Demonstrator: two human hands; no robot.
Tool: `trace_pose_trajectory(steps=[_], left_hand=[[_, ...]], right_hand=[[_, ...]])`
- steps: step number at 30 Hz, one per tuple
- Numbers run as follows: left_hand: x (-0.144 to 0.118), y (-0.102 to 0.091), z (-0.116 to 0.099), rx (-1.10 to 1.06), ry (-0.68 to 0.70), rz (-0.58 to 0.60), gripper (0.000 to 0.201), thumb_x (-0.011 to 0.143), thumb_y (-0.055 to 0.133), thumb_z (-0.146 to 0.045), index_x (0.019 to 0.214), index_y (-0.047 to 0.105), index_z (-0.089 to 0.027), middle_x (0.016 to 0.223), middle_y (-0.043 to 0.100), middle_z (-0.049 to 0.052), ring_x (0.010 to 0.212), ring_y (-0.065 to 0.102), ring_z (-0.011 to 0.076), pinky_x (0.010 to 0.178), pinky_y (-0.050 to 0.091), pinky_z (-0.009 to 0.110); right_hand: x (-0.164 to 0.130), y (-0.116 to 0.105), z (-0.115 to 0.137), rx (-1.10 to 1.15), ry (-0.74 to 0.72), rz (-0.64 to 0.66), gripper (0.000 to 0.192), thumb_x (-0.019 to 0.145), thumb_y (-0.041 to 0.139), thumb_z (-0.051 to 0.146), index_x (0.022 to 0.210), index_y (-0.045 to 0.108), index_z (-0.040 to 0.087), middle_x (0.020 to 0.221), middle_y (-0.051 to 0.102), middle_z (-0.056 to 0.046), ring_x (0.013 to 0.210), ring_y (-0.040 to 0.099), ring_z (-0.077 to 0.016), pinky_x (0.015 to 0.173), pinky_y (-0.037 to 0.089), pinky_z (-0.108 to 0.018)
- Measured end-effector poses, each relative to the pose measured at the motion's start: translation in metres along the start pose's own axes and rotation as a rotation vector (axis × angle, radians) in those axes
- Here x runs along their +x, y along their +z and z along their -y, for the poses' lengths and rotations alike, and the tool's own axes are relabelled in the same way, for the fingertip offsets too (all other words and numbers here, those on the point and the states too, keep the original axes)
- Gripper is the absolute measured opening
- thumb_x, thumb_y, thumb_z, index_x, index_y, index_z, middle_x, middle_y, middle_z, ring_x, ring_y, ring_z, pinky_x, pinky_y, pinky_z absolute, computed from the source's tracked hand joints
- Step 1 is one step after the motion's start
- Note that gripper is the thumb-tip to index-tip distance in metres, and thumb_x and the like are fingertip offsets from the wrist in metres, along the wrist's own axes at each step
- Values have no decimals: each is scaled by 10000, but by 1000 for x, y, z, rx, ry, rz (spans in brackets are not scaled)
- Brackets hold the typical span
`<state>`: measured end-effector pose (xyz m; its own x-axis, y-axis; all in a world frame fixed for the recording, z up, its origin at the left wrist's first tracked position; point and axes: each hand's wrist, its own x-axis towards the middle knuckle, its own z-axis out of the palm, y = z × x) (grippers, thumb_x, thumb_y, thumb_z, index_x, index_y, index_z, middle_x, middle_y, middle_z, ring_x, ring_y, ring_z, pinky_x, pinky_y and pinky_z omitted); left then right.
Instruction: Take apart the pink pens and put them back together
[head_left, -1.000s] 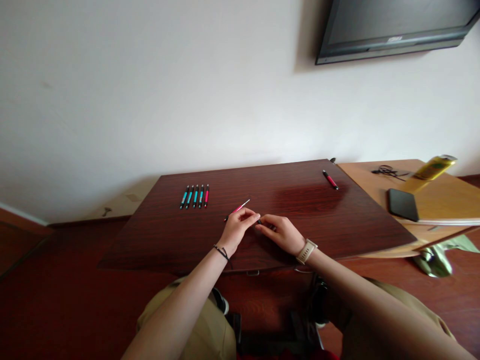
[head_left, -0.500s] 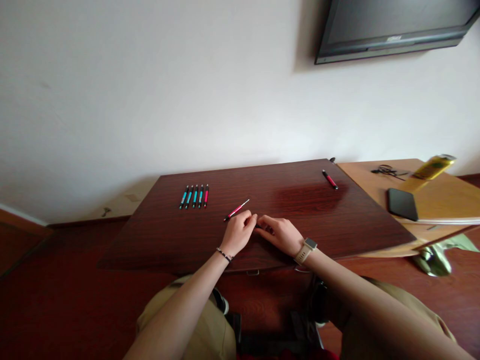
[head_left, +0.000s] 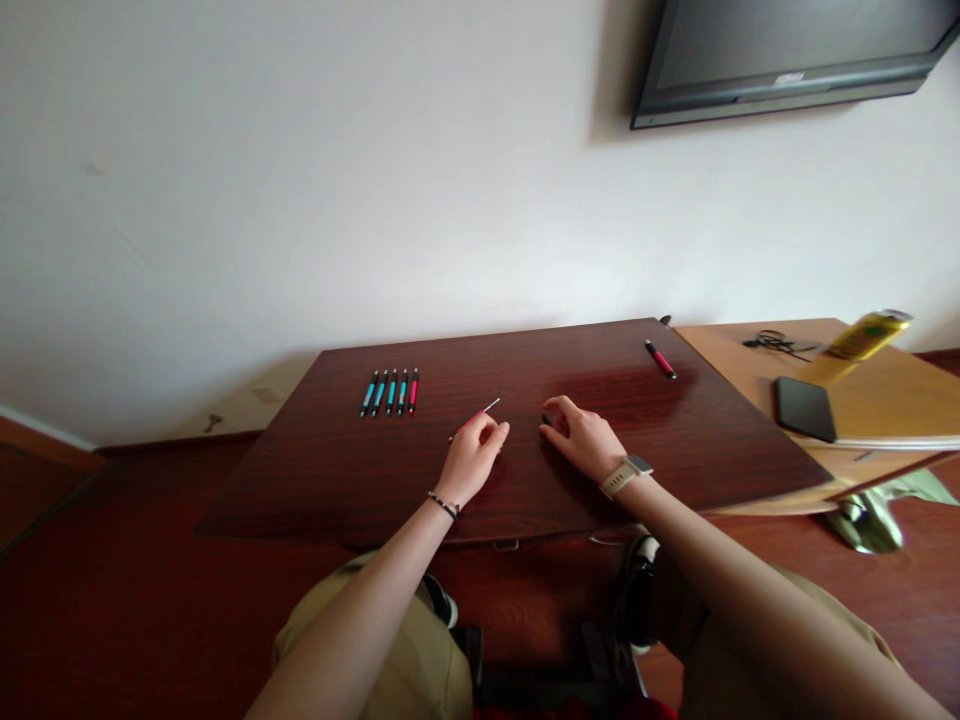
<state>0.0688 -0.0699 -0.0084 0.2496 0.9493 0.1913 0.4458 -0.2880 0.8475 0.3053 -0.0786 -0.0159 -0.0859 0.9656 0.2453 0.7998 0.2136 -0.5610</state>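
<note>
Pinching pink pen part (head_left: pixel 475 418) with left hand (head_left: pixel 471 458), fingertips closed on it at mid-desk. Right hand (head_left: pixel 583 438) resting apart, fingers loosely spread beside small dark piece (head_left: pixel 546 420). Five finished pens (head_left: pixel 389 392) lined up far left; one red pen (head_left: pixel 661 359) waiting far right.

Soft, even daylight fills the scene. A glossy sheen brightens the dark table (head_left: pixel 420 470) just right of the right hand's fingers (head_left: pixel 559 408). The television (head_left: pixel 787 50) throws a soft shadow leftward. Wide-angle distortion bends edges; detail is slightly soft.
</note>
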Motion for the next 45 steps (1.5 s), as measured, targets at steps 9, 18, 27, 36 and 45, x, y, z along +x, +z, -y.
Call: trace_pose_trajectory(steps=[9, 18, 27, 36, 45], left_hand=[[0, 8, 10, -42, 51, 63, 63, 929, 639, -272, 936, 620, -212, 912, 681, 21, 857, 654, 180, 798, 515, 292], [-1, 8, 8, -44, 62, 80, 39, 914, 639, -218, 952, 633, -219, 899, 690, 5, 837, 666, 170, 774, 521, 285], [0, 11, 2, -68, 101, 95, 43, 909, 671, -228, 947, 661, -211, 893, 705, 13, 829, 672, 177, 785, 528, 301], [-3, 17, 3, -85, 110, 144, 82, 901, 705, -244, 962, 666, -205, 908, 726, 19, 837, 683, 173, 764, 527, 288], [-3, 21, 4, -161, 105, 165, 243, 883, 733, -220, 1092, 609, -208, 993, 732, 31, 868, 700, 159, 792, 558, 286]], right_hand=[[22, 8, -20, -130, 113, -2, 150, 949, 658, 337, 1051, 629, 231, 818, 705, 1, 749, 648, -184, 639, 353, -267], [22, 5, -12, -172, 151, -16, 280, 958, 659, 465, 1121, 649, 238, 915, 734, -33, 745, 654, -198, 638, 360, -288], [-9, 2, 23, -2, -82, -102, 354, 992, 592, 319, 1331, 585, 215, 904, 762, -33, 832, 688, -220, 849, 439, -346], [-22, -1, 33, 268, -176, 82, 129, 973, 656, 348, 1054, 673, 249, 895, 744, 2, 760, 664, -167, 727, 488, -274], [-19, 0, 29, 319, -186, 63, 113, 980, 648, 323, 981, 720, 236, 931, 758, -14, 822, 685, -168, 769, 498, -271]])
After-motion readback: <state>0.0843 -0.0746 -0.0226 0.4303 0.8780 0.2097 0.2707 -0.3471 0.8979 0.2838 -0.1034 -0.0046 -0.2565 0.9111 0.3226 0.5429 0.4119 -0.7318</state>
